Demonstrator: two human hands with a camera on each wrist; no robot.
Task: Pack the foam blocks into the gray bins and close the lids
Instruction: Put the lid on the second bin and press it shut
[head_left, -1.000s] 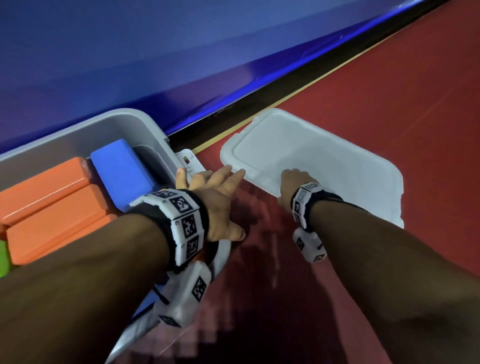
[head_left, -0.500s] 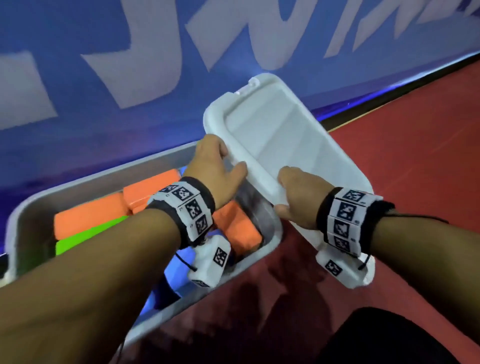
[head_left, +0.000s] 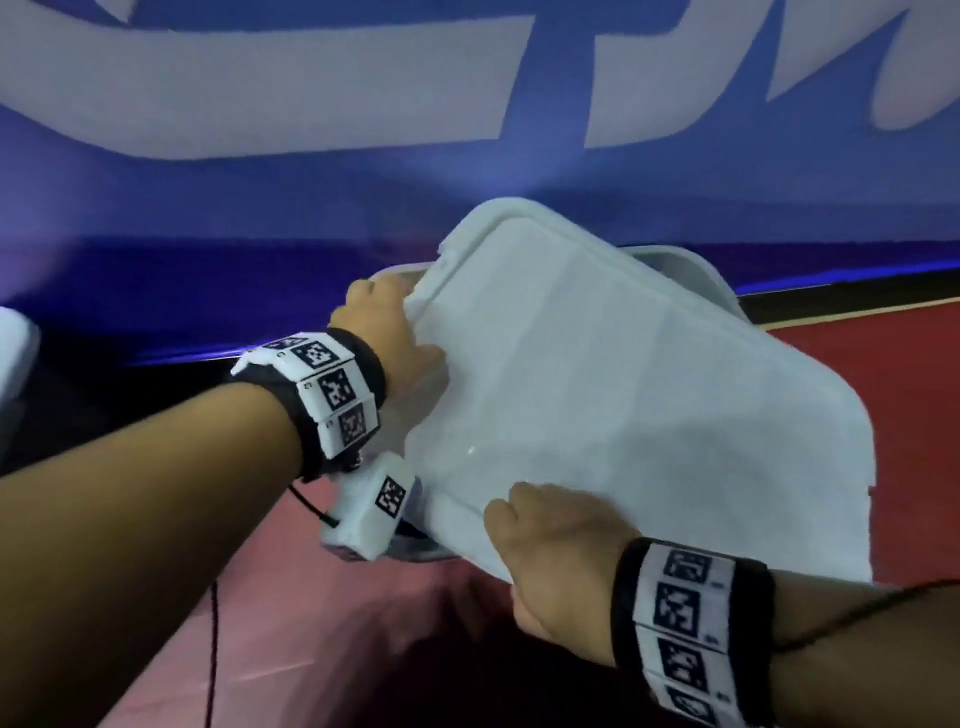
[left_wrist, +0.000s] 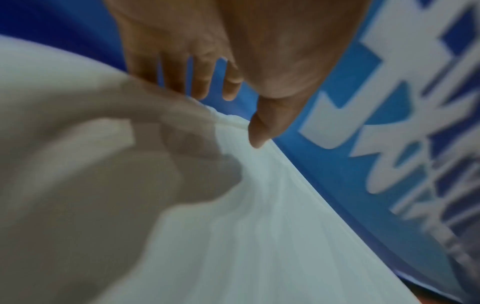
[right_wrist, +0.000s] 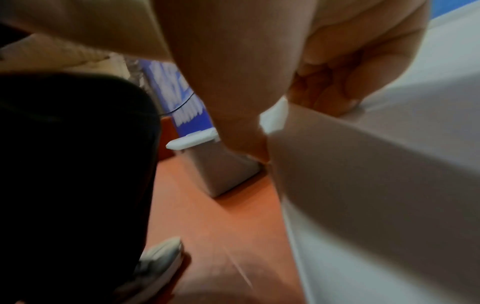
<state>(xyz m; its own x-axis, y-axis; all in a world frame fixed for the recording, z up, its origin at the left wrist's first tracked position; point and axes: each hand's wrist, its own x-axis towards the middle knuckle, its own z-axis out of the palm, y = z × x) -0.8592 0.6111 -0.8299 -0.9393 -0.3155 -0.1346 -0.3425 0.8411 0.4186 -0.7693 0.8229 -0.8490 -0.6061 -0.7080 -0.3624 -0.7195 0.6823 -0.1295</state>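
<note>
A white lid (head_left: 623, 405) lies tilted over the gray bin, whose rim (head_left: 696, 262) shows only at the far right and beneath the lid's near left corner. The lid hides the foam blocks. My left hand (head_left: 387, 332) grips the lid's far left edge; in the left wrist view its thumb (left_wrist: 259, 131) lies on top of the lid (left_wrist: 259, 216) and the fingers (left_wrist: 200, 82) reach past the edge. My right hand (head_left: 545, 545) holds the lid's near edge, and the right wrist view shows its fingers (right_wrist: 335, 90) curled over the lid (right_wrist: 389, 185).
A blue banner wall with white letters (head_left: 311, 93) stands right behind the bin. Red floor (head_left: 893, 415) lies to the right and in front. Another lidded gray bin (right_wrist: 223, 166) stands to the left. My shoe (right_wrist: 161, 261) and dark trouser leg (right_wrist: 78, 164) are close by.
Both hands lifted the lid off the red floor and swung it left over the bin. It now covers the orange, blue and green blocks seen earlier.
</note>
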